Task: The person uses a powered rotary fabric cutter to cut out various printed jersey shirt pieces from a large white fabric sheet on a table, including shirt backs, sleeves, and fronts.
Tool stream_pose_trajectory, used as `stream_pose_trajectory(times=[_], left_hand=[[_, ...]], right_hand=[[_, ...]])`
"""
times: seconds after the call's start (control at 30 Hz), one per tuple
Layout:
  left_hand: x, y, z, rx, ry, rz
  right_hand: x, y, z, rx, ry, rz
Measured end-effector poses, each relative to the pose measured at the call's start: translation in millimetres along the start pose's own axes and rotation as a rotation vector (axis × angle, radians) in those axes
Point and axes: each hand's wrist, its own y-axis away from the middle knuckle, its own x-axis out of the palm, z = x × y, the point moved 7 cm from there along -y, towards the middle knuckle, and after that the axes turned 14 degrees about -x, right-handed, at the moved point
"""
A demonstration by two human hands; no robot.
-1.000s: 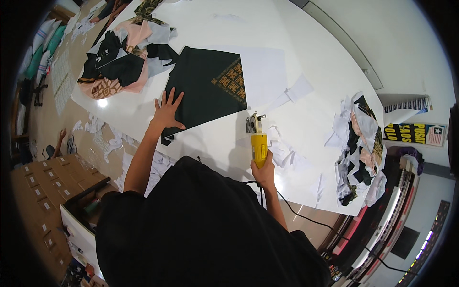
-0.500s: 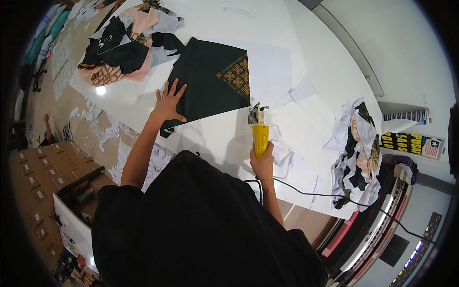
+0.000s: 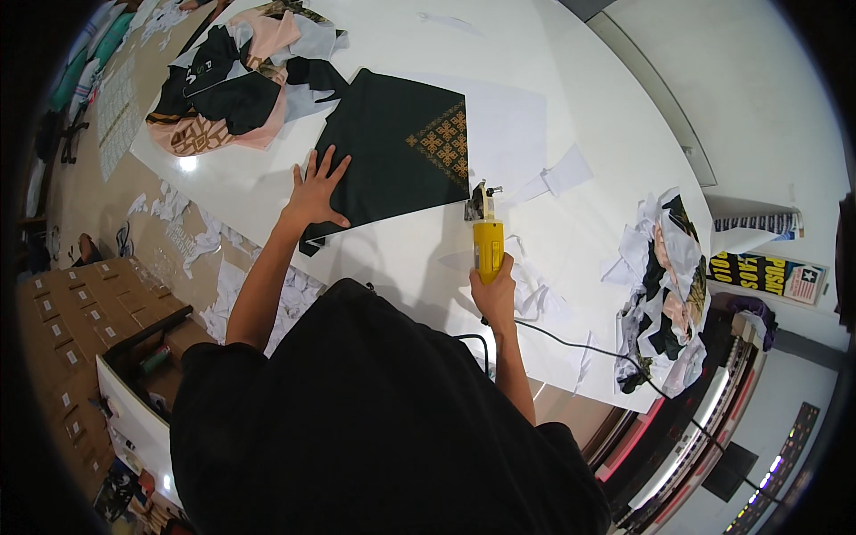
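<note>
A dark green fabric panel (image 3: 383,152) with a gold patterned corner lies flat on the white table (image 3: 588,107). My left hand (image 3: 319,189) presses on its left edge, palm down, with the fingers spread. In my right hand (image 3: 493,290) is a yellow handheld electric fabric cutter (image 3: 488,245), gripped by its body. The cutter's metal head (image 3: 480,203) stands at the panel's lower right corner; whether the blade touches the cloth I cannot tell. A black cord (image 3: 571,340) trails from the cutter to the right.
Cut fabric pieces (image 3: 236,98) in black, pink and grey are heaped at the far left of the table. Another scrap pile (image 3: 669,294) sits at the right edge. White offcuts (image 3: 563,171) lie near the cutter. Brown cartons (image 3: 76,330) stand at lower left.
My right hand and the cutter have shifted slightly up and right along the panel's corner, and the cord has swung. My left hand stays on the cloth.
</note>
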Motion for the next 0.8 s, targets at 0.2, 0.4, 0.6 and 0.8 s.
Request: stream_pose_trajectory(times=[0.2,0.4,0.6,0.8], left_hand=[[-0.5,0.1,0.0,-0.003,0.007,0.0],[-0.6,-0.2,-0.4,-0.006,0.011,-0.002],[-2.5,1.3,-0.4,-0.011,0.027,0.003],[-2.6,1.5,0.0,-0.008,0.037,-0.003]], right_hand=[[-0.3,-15.8,0.0,-0.033,0.013,0.027],[-1.6,-33.5,6.1,-0.007,0.022,0.039],[0.9,-57.1,8.2,-0.037,0.029,0.044],[4.4,-87.4,10.1,-0.066,0.067,0.042]])
